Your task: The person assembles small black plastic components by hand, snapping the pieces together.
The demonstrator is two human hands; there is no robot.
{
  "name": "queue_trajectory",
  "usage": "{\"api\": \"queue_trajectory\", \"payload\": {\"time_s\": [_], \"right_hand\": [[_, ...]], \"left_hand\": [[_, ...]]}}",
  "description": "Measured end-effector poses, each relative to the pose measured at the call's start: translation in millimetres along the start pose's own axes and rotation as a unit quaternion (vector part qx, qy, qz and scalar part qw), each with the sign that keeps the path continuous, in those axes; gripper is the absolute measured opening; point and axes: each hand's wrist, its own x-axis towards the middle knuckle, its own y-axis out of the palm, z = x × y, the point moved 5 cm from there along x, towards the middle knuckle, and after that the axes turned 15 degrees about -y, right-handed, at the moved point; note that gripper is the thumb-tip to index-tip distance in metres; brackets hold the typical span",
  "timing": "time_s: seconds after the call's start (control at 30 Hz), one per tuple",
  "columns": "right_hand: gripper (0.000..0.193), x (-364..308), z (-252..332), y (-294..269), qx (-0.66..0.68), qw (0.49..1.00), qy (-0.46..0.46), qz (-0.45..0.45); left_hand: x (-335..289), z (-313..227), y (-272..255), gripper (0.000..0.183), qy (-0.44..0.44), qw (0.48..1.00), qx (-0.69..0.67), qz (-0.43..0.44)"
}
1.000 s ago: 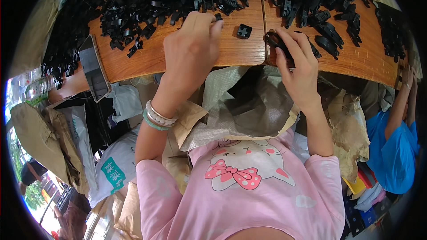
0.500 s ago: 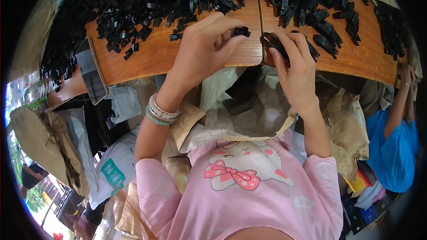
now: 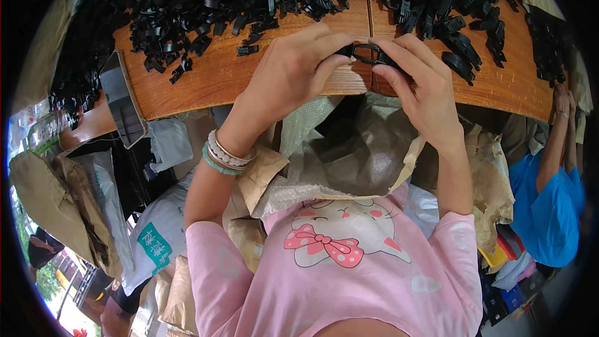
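Above the table's near edge, my two hands meet over black plastic parts. My left hand pinches a small black plastic piece between thumb and fingers, most of it covered by the fingertips. In my right hand is a larger, curved black plastic part, gripped by its right end. Its left end touches the small piece at my left fingertips; whether they are joined I cannot tell. Just left of my left hand, a loose small black piece lies on the wooden table.
Heaps of black plastic parts cover the far side, with curved ones right of my hands. A grey tray-like object stands at the left edge. An open woven sack hangs before me. A person in blue is at right.
My right hand has lifted slightly and turned. The small piece in my left hand and the curved part in my right, apart before, now touch.
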Motion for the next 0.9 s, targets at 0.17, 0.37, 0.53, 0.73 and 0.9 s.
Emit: {"api": "queue_trajectory", "payload": {"time_s": [0.17,0.37,0.53,0.73,0.9], "right_hand": [[0.02,21.3,7.9,-5.3,-0.034,0.995,0.007,0.095],[0.025,40.6,14.1,-1.3,-0.123,0.966,-0.018,0.224],[0.017,18.8,-5.1,-1.4,-0.029,0.995,-0.014,0.09],[0.029,-16.4,2.8,-2.2,0.107,0.991,0.046,-0.061],[0.031,-19.7,7.7,2.6,0.139,0.988,0.019,-0.058]], "left_hand": [[-0.8,2.9,0.5,0.03,-0.015,1.0,-0.014,0.003],[2.0,-0.3,1.7,0.024,-0.051,0.998,-0.018,0.039],[-0.6,0.9,1.9,0.025,-0.063,0.998,-0.001,0.02],[-12.8,-2.8,-4.6,0.021,-0.183,0.977,-0.11,-0.021],[-22.9,-13.8,11.6,0.021,-0.292,0.859,-0.382,0.177]]}}
